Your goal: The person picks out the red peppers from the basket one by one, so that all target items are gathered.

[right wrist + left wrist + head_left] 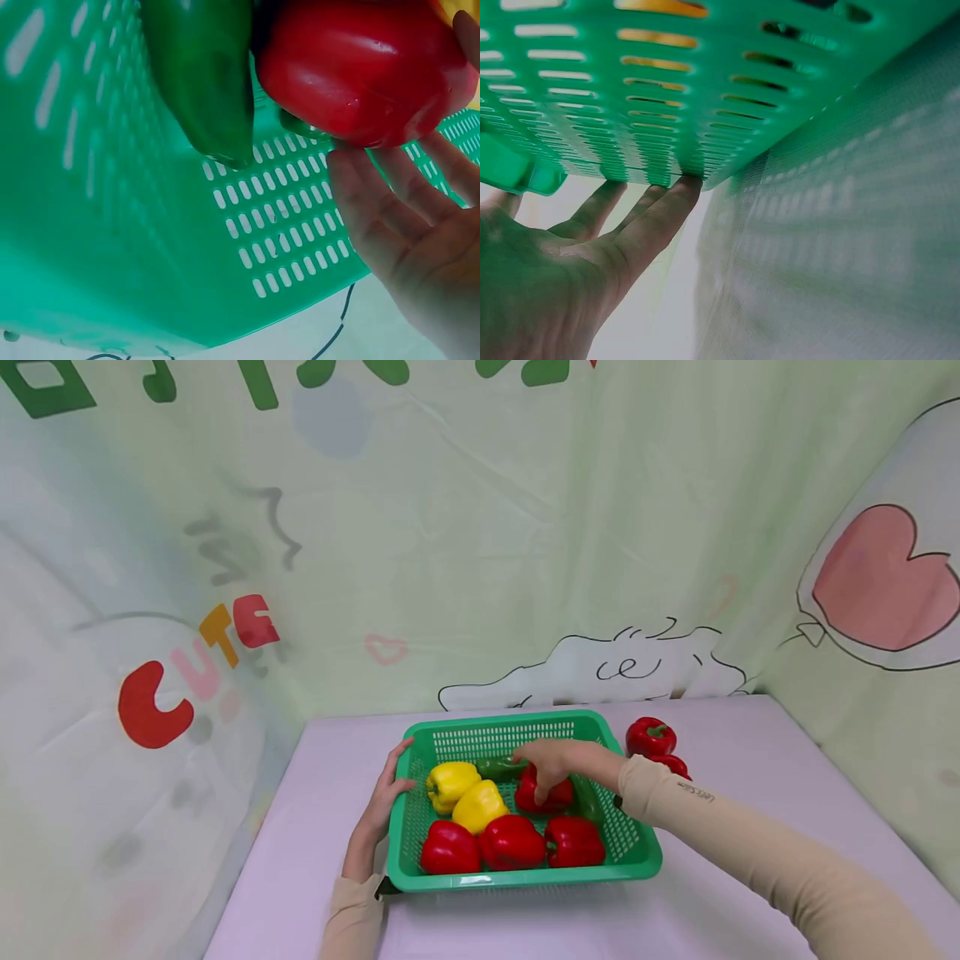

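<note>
My left hand [382, 797] holds the left rim of a green perforated basket [525, 882], thumb over the edge; in the left wrist view its fingertips touch the outer wall. Inside the basket, my right hand [547, 760] grips a red bell pepper [558, 797], with thumb and fingers on opposite sides. The right wrist view shows this pepper close to the slotted wall. A long green pepper [202, 75] lies beside it, another green pepper [498, 767] along the back. Two yellow bell peppers, one of them at the left [450, 785], sit behind three red bell peppers [512, 842].
On the pale table [705, 860], two more red peppers, one of them upright [651, 737], lie just right of the basket; the right sleeve [712, 814] partly covers the nearer one. A printed curtain [480, 568] hangs behind and along both sides.
</note>
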`<state>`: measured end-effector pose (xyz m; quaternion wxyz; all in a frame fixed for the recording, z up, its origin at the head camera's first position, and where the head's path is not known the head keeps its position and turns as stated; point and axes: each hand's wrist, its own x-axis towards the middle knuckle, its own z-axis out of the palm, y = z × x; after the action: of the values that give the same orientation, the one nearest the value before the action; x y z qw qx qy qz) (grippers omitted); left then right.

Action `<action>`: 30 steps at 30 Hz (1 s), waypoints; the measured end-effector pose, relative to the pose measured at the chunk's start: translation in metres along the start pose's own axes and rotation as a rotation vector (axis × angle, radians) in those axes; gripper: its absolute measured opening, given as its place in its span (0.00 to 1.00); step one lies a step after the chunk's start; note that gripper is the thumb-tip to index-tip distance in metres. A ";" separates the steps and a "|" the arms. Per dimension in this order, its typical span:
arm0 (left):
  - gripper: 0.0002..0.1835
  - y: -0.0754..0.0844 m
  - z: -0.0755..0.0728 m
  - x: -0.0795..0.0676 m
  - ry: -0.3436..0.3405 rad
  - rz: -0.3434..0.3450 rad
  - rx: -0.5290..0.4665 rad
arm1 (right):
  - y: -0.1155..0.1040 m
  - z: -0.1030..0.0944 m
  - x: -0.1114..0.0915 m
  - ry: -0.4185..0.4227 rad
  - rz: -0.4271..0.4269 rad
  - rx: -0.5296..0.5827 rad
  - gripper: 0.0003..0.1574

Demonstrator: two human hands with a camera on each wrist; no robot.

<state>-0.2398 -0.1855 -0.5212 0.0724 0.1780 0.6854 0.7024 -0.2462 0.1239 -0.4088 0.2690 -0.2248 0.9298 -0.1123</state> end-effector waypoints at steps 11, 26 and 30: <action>0.39 0.000 -0.001 -0.001 0.005 -0.014 0.005 | 0.012 -0.008 -0.017 0.075 -0.104 0.090 0.45; 0.38 0.000 -0.002 -0.001 -0.009 -0.002 0.004 | 0.033 -0.025 -0.039 0.190 -0.176 0.194 0.45; 0.39 -0.001 -0.001 0.000 -0.016 0.005 -0.008 | 0.038 -0.023 -0.040 0.222 -0.182 0.188 0.45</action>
<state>-0.2405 -0.1865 -0.5223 0.0769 0.1851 0.6817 0.7037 -0.2419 0.1778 -0.3845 0.1733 -0.2682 0.9150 -0.2466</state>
